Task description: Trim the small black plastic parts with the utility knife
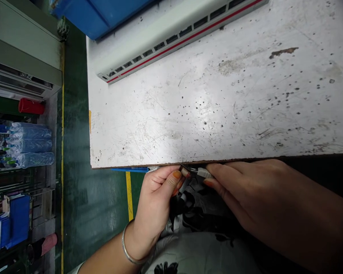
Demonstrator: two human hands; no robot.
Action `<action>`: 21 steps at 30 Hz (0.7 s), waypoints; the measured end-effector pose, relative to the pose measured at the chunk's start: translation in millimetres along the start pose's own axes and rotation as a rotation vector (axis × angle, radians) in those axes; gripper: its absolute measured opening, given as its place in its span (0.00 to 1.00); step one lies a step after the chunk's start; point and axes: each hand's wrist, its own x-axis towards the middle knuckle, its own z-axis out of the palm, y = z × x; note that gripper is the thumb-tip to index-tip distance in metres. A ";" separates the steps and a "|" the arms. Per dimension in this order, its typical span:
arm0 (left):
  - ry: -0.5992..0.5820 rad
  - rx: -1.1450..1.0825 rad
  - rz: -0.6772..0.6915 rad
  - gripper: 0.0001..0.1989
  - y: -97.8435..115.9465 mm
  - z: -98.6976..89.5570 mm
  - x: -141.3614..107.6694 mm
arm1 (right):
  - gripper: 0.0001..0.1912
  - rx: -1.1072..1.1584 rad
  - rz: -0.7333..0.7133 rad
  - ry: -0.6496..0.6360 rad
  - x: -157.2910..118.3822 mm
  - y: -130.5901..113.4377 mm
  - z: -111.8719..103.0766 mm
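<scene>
My left hand (157, 194), with a metal bangle on the wrist, is closed in a pinch just below the table's front edge. Between its thumb and fingers is a small brownish cylindrical piece (185, 171), partly hidden. My right hand (245, 186) grips the pale handle of a small tool (205, 173). From that handle a thin metal end points left and meets the small piece or lies right against it; contact is hard to make out. The white table (188, 125) has a scratched, spotted top above both hands.
A long white slotted housing (171, 40) with a red stripe lies at the table's back, beside a blue bin (102, 17). Left of the table, green floor (97, 201) carries yellow lines. Shelving there holds wrapped bottles (31, 144), a red bucket (31, 106) and blue boxes (18, 220).
</scene>
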 end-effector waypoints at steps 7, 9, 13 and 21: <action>0.000 0.013 0.004 0.12 -0.5 -1.2 0.1 | 0.15 0.011 -0.021 -0.025 -0.9 -0.7 2.9; -0.002 0.016 0.001 0.12 0.1 -1.2 0.2 | 0.15 0.017 -0.023 0.034 -3.2 0.0 5.7; 0.002 0.009 -0.005 0.12 0.9 -0.3 -0.1 | 0.14 -0.014 -0.029 0.047 -6.6 -0.3 9.5; -0.020 -0.073 -0.012 0.12 0.9 1.6 1.5 | 0.08 -0.066 0.027 -0.011 -3.2 -5.1 8.4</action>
